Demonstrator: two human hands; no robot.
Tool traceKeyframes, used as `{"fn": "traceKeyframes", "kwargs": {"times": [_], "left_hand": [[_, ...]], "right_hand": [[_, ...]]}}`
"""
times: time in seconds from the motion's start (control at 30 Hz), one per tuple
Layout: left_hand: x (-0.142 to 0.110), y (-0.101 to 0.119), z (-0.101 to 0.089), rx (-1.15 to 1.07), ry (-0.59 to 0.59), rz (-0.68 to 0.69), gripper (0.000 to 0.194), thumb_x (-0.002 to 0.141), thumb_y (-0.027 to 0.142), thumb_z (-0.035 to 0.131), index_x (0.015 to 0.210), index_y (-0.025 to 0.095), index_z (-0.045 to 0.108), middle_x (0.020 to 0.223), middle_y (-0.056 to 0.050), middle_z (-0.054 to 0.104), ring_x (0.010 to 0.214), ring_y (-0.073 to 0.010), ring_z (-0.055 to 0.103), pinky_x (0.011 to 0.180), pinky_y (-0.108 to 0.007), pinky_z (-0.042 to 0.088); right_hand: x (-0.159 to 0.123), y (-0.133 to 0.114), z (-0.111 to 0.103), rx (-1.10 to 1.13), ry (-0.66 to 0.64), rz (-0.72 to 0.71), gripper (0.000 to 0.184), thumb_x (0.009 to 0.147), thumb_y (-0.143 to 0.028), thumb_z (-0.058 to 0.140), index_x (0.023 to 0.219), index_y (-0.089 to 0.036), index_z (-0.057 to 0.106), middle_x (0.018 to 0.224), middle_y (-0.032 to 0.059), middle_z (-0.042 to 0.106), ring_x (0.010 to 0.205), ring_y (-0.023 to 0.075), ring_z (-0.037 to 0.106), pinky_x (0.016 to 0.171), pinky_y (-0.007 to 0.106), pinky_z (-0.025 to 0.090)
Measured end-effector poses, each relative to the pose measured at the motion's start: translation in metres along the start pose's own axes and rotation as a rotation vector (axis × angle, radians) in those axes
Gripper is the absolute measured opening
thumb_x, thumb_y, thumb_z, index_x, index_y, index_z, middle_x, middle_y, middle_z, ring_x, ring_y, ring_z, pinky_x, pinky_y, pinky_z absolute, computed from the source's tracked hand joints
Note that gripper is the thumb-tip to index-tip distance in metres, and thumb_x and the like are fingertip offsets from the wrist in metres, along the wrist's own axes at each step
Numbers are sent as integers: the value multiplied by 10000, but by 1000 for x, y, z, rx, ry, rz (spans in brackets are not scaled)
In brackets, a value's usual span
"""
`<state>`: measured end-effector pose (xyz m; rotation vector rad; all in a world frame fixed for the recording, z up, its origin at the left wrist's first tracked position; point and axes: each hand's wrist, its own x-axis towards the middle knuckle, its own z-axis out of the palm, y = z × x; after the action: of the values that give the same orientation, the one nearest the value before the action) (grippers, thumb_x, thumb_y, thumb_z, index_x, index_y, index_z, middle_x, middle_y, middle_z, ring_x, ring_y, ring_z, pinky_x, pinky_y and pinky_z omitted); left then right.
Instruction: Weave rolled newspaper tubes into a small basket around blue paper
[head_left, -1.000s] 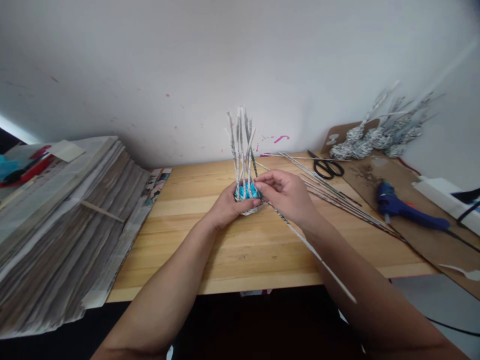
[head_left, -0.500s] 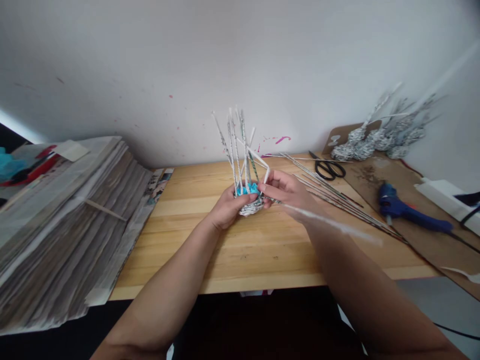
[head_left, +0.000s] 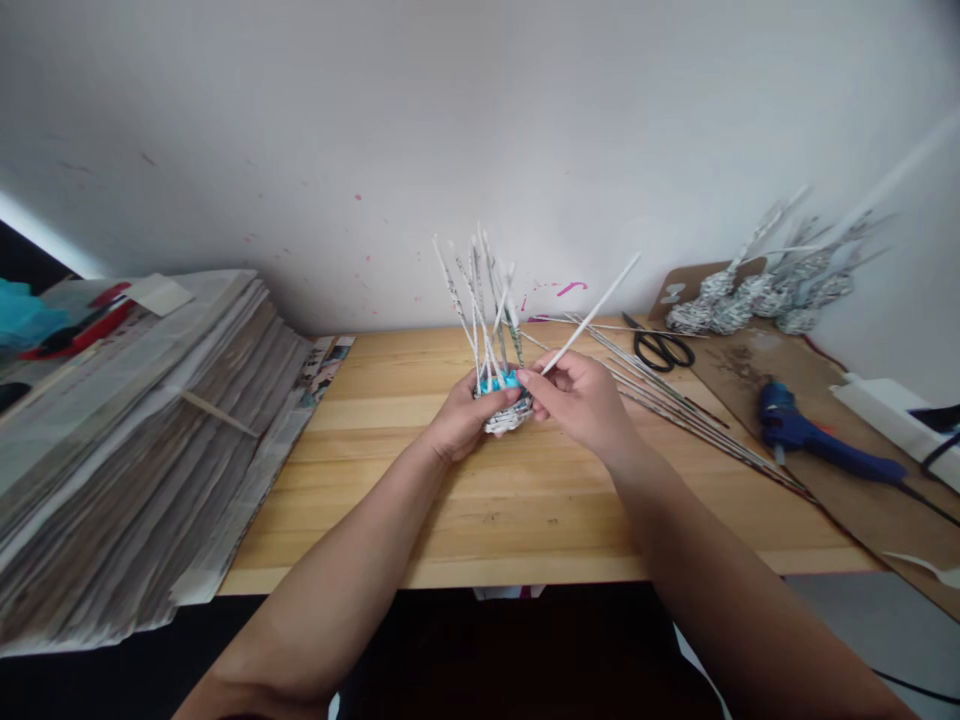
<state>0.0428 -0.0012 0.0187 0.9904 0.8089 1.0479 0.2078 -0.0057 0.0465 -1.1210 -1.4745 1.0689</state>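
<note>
A small woven paper basket (head_left: 506, 420) with a bright blue lining (head_left: 504, 381) sits between my hands, just above or on the table. Several rolled-paper stakes (head_left: 480, 310) stick up from its rim. My left hand (head_left: 469, 410) is wrapped round its left side, thumb pressed across the front. At the right side, my right hand (head_left: 574, 395) pinches a white rolled-paper strip (head_left: 600, 305), which slants up and to the right above the fingers. Where that strip meets the weave is hidden by my fingertips.
Loose paper rods (head_left: 682, 410) lie right of my hand, near black scissors (head_left: 660, 348). A blue glue gun (head_left: 817, 440) rests on brown cardboard (head_left: 739, 385). Paper-wrapped bundles (head_left: 739, 300) stand at the back right. A tall newspaper stack (head_left: 165, 450) fills the left.
The long strip that reached out low to the right over my right forearm now points up and right from my right hand. My left hand keeps its hold on the basket.
</note>
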Motion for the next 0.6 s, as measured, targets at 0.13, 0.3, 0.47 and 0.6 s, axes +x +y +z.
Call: {"fn": "traceKeyframes", "kwargs": {"times": [0.13,0.3,0.47,0.6], "left_hand": [[0,0,1,-4,89,37,649,595,385,913,1132,151,633,837,-29,687,611,-123,605,440,-196,397],[1,1,0,20,249,62,575,563,353,892,1018,154,604,739,12,637,545,-107,553,417,-203,379],[2,2,-2,103,343,58,527,565,378,874,962,164,601,682,28,610,510,-102,530,409,-200,356],[3,3,-5,86,292,61,551,557,373,880,983,163,602,730,6,647,531,-109,556,422,-204,378]], "right_hand": [[-2,3,2,-178,108,-52,296,857,-479,696,754,-214,613,595,4,662,539,148,627,520,270,499],[-4,7,6,-194,5,-88,289,888,-496,672,791,-227,629,642,12,682,592,164,646,581,294,534],[-3,12,8,-163,-60,-142,183,882,-397,685,937,-223,687,791,22,725,685,175,681,653,307,564],[0,11,0,-350,-27,-274,184,910,-237,588,1037,-229,720,931,52,754,822,196,697,735,323,550]]}}
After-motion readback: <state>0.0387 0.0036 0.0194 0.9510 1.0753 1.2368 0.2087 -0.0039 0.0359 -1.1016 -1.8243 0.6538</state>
